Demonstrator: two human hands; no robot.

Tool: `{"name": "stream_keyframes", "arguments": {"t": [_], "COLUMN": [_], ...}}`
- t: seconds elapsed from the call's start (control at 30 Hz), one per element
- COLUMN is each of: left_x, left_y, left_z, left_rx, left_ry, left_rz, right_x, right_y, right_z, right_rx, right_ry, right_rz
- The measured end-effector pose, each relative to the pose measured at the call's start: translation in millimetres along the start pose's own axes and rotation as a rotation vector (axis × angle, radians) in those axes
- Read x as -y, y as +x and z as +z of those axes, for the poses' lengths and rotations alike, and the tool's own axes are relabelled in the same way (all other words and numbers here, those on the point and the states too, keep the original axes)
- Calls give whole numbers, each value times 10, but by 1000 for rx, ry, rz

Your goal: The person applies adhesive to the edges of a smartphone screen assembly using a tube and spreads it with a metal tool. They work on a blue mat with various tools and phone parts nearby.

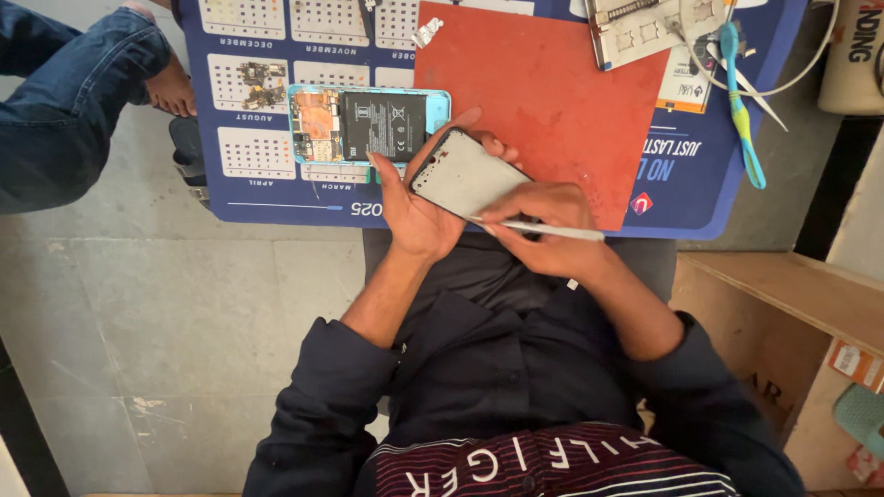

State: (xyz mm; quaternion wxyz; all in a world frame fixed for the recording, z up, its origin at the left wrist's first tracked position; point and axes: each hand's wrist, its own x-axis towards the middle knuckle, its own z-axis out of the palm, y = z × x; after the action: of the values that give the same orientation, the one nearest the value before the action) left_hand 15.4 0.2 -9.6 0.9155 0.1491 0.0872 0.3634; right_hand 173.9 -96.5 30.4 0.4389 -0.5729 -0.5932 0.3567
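Flat grey rectangular phone panel (468,175) cradled in left hand (414,216), long axis running upper-left to lower-right above the lap, right hand (543,225) pinching a thin white pointed tool (552,230) at its lower edge, opened turquoise phone shell (368,124) holding black battery (383,125) on blue desk mat (276,198)

Bright, even daylight; soft shadows; sharp, slight wide-angle edge distortion.

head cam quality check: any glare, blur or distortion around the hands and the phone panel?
Head view: even, soft light, only faint shadows under the hands. The phone panel in the left hand looks matte, no glare. The right hand and its thin white tool are sharp, no motion blur. Wide-angle stretch shows at the edges; the blue mat edge bows slightly.
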Motion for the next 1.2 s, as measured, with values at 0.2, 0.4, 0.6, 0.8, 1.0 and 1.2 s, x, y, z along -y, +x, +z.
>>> {"name": "stream_keyframes", "arguments": {"t": [0.2, 0.4, 0.6, 0.8, 1.0, 1.2], "left_x": [34, 40, 40, 54, 65, 60], "left_y": [-12, -19, -24, -24, -35, -11], "left_z": [5, 17, -5, -14, -7, 7], "left_rx": [16, -1, -7, -45, -51, -58], "left_ry": [5, -22, -17, 13, 8, 16], "left_rz": [40, 8, 19, 26, 37, 37], "right_x": [-18, 40, 137, 181, 99, -19], "right_y": [-269, -386, -351, -377, -420, -434], "right_z": [-277, -440, -606, -557, -375, -544], "right_rx": [125, 177, 94, 5, 75, 38], "right_ry": [-143, -153, -234, -365, -121, -159], "right_rz": [-16, 28, -11, -92, 4, 395]}}
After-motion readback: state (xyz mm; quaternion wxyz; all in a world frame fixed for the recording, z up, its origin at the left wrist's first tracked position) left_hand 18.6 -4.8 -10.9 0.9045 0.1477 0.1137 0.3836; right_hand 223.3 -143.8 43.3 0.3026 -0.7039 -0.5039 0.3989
